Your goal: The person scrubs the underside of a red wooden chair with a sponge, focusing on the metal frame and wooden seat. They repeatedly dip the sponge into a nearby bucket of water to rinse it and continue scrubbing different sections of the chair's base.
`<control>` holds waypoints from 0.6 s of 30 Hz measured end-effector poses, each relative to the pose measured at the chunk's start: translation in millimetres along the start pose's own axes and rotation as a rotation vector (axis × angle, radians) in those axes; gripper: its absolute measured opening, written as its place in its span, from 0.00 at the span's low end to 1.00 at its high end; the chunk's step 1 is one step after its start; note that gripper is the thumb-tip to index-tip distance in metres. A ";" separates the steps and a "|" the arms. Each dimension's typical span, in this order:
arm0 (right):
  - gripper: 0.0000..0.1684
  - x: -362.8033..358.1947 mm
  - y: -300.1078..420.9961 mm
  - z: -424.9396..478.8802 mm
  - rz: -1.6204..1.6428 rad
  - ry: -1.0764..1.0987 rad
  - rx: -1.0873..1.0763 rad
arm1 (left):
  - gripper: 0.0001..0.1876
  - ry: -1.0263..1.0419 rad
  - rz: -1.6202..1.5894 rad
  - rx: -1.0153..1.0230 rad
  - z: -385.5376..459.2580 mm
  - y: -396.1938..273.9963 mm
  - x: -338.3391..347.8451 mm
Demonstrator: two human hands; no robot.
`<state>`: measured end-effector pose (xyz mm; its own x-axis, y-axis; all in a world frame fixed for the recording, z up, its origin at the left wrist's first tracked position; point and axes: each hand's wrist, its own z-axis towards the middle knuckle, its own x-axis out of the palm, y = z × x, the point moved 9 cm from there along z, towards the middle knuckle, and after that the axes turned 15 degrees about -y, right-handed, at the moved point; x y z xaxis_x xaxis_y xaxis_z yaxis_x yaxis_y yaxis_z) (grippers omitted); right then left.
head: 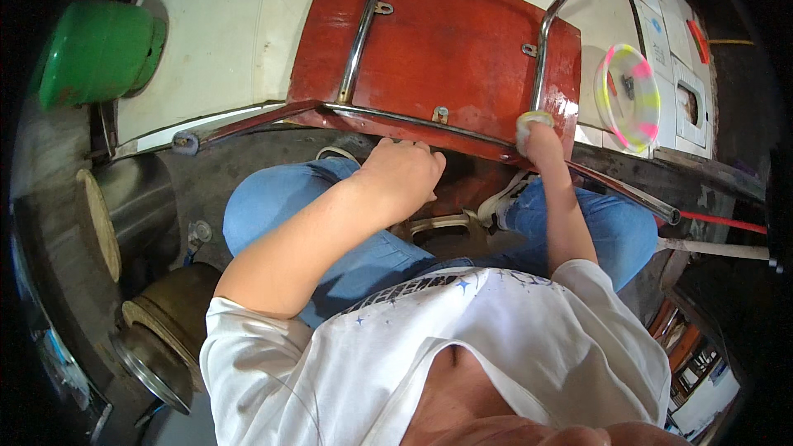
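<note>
In front of me a red-brown wooden board (458, 56) lies on a white surface, with small metal brackets on it. A chromed tubular frame (361, 37) stands over the board, its crossbar running along the near edge. My right hand (545, 144) holds a pale cloth (531, 122) against the frame near the right corner. My left hand (406, 170) is at the board's near edge, back up and fingers curled. The fingertips are hidden, so whether it grips the edge cannot be told.
A green gas cylinder (99, 52) is at the far left. At right is a yellow, pink and white plastic basket (650, 96) with small metal parts and a slim red-handled tool. Metal pots (139, 204) are on the left; a low stool (440, 223) shows between my legs.
</note>
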<state>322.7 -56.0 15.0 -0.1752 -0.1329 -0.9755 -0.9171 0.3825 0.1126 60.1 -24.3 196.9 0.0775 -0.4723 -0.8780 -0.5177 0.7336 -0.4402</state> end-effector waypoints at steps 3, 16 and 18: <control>0.16 -11.6 21.9 -15.1 0.182 0.028 -0.127 | 0.17 0.000 -0.026 -0.001 6.5 4.1 5.2; 0.12 -38.4 -0.8 -40.6 -0.005 0.053 -0.284 | 0.17 0.210 -0.038 -0.084 9.4 5.4 36.2; 0.14 -66.3 -4.7 -33.6 0.288 -0.085 -0.041 | 0.17 0.199 -0.040 -0.089 5.1 8.0 39.7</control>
<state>326.7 -79.7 85.4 -0.4012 0.0532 -0.9145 -0.8479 0.3563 0.3927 63.4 -34.7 157.5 -0.0660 -0.5936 -0.8020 -0.5913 0.6707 -0.4478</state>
